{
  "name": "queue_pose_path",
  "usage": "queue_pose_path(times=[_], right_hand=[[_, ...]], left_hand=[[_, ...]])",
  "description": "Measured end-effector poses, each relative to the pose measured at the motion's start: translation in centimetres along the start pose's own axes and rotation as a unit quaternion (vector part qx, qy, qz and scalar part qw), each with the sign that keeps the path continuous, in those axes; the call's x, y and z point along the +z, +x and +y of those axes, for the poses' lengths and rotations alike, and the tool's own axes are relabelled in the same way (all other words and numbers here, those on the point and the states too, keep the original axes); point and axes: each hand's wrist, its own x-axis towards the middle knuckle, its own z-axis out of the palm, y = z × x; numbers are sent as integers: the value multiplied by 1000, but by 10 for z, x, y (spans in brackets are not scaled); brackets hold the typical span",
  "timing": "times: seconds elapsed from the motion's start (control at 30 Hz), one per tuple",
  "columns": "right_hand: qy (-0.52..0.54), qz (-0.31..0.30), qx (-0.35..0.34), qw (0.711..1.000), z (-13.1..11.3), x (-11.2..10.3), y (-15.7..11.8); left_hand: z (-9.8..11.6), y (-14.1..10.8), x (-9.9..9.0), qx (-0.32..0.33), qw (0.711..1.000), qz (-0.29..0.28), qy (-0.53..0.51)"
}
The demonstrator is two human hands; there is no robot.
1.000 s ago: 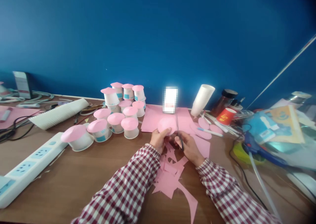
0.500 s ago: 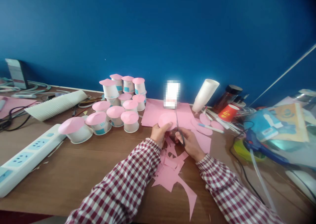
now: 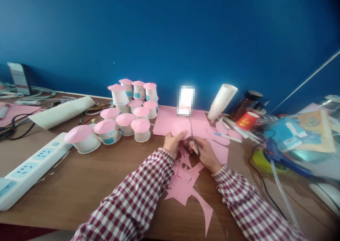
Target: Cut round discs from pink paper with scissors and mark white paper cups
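My left hand pinches the lower edge of a round pink paper piece between thumb and fingers. Beside it on the right, my right hand is closed round the handles of dark scissors, whose blades point up along the paper's right side. Under both hands lie pink paper scraps. Behind them is a larger pink sheet on the table. Several white cups with pink conical paper tops stand to the left, some of them stacked.
A white power strip and ribbed cup stack lie left. Another cup stack leans near the wall. Right are a red cup, a pen, a blue glue gun with its cable, and plastic packets.
The whole view has shifted slightly. Both hands keep their hold on the paper and the scissors, with hardly any visible movement.
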Motion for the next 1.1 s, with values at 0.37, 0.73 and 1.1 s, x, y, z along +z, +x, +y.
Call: queue_pose_path(times=[0.37, 0.73, 1.1], right_hand=[[-16, -4, 5, 1000, -1, 0, 0], [-11, -17, 8, 1000, 4, -1, 0], [5, -23, 10, 1000, 0, -1, 0]], left_hand=[[0, 0, 0, -3, 1000, 6, 3], [0, 1, 1, -4, 1000, 17, -5], [3, -2, 2, -3, 1000, 18, -6]])
